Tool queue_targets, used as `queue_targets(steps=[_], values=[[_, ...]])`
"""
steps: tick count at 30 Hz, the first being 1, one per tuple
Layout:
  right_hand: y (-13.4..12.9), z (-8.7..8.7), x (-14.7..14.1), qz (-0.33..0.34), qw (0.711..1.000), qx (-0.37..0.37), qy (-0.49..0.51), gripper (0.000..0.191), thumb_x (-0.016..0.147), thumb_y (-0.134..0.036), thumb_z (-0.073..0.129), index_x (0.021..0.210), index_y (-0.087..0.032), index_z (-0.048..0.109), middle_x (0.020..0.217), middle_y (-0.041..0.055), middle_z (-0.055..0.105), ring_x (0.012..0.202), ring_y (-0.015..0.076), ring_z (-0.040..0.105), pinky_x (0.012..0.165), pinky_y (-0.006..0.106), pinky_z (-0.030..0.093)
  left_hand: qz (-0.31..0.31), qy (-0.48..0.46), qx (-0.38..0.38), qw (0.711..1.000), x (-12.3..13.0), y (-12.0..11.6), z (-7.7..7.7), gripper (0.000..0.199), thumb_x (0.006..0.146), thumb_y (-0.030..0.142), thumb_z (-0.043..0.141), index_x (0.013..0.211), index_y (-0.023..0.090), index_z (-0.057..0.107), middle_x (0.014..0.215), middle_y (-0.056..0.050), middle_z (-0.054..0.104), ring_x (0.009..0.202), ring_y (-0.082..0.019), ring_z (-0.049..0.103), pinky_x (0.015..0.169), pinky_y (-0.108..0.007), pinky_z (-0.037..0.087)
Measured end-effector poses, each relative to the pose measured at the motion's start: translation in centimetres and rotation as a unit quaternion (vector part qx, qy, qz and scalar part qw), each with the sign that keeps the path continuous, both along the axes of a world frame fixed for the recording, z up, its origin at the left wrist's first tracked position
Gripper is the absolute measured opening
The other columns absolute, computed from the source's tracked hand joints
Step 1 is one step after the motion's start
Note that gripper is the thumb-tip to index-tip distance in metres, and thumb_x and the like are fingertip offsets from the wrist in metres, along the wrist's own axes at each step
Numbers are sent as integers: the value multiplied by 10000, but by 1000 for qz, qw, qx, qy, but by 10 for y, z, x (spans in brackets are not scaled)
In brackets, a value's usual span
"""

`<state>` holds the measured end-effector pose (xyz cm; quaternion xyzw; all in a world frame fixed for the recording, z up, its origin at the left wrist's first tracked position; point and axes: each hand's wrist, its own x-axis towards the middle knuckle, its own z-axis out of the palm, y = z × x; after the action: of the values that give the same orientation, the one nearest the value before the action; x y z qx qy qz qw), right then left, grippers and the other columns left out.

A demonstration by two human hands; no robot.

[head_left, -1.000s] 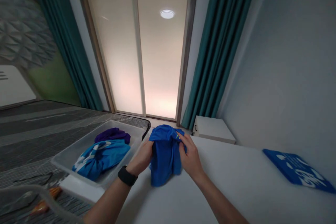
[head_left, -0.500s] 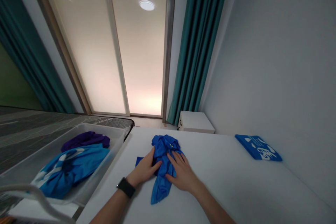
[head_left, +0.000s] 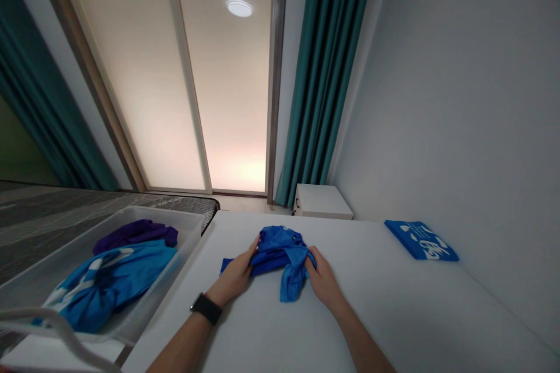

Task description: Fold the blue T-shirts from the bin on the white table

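Note:
A crumpled blue garment [head_left: 280, 249] lies on the white table [head_left: 271, 338], with one loose flap hanging toward me. At its left edge my left hand [head_left: 236, 271], with a black watch on the wrist, is closed on the cloth; some of its fingertips are hidden. My right hand [head_left: 321, 277] pinches a bunched part on the garment's right side. Folds hide the garment's exact kind.
On the left stands a translucent plastic bin [head_left: 191, 224] holding a purple cloth [head_left: 133, 235] and a light-blue garment [head_left: 118, 280] with white stripes. A folded blue cloth [head_left: 420, 240] with white print lies by the right wall. Beyond the table is a white cabinet [head_left: 322, 201].
The blue garment has been gathered and turned, its loose flap shifting right and away from me. My right hand has gone from lying spread on the cloth to gripping its right side.

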<state>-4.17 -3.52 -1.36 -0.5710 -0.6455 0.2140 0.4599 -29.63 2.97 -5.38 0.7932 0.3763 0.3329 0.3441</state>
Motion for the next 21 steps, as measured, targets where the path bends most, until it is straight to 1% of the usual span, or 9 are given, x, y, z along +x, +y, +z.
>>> queue_targets(steps=[4,8,10,12,15,16,18,19,21], values=[[4,5,12,-34,999,2,5,423,938,-545,325,877,-225,595,795,36,680,779,203,638,737,309,483,50,-120,-27,991,-4,2,7,662,853,221,421,1502,186,297,1302,-99,633,1219,-230,577,1098,-441,371],[9,6,38,-115,993,23,-11,420,930,-527,291,875,-223,575,673,36,660,698,216,636,696,322,473,178,-213,-47,960,-10,8,15,582,791,222,395,1361,132,473,1186,-108,685,1101,-241,632,1023,-446,441],[8,6,43,-136,989,23,-45,402,922,-494,305,921,-210,590,641,22,631,639,209,607,647,315,458,203,-207,-55,956,-12,9,20,505,764,223,394,1228,133,572,1091,-97,709,1025,-249,649,975,-440,466],[3,6,35,-128,987,22,-91,380,926,-449,322,956,-206,613,701,31,641,685,209,606,676,320,453,185,-182,-47,965,-12,6,27,421,757,229,407,1107,155,629,1051,-78,713,1014,-252,640,964,-422,464],[-8,5,2,-66,983,26,-172,324,925,-386,398,1067,-214,633,897,60,670,866,222,605,835,360,437,106,-139,-35,984,-5,-6,34,322,801,261,423,1004,188,663,1029,-54,719,1016,-247,632,960,-388,461],[-12,5,-10,-38,979,26,-198,354,898,-367,464,1192,-218,596,971,67,667,926,229,595,880,373,426,76,-130,-38,988,-1,-10,35,311,825,284,424,990,194,672,1027,-51,721,1009,-244,634,959,-380,462],[-18,2,-31,8,965,25,-260,595,817,-285,569,1399,-251,456,1180,87,620,1099,266,534,957,405,388,46,-134,-53,988,6,-15,35,329,860,340,422,988,193,687,1033,-55,727,1002,-241,637,961,-376,464],[-19,1,-37,25,957,21,-289,652,791,-215,566,1427,-260,429,1214,88,607,1130,272,515,969,410,377,56,-151,-62,985,9,-17,34,349,868,370,421,985,186,693,1037,-62,728,1007,-244,636,963,-380,464],[-16,-2,-39,35,943,10,-330,611,766,-93,502,1354,-256,522,1171,83,634,1119,269,516,964,407,368,123,-199,-77,969,13,-16,31,391,862,432,428,939,165,704,1009,-83,734,995,-255,638,944,-392,474]])
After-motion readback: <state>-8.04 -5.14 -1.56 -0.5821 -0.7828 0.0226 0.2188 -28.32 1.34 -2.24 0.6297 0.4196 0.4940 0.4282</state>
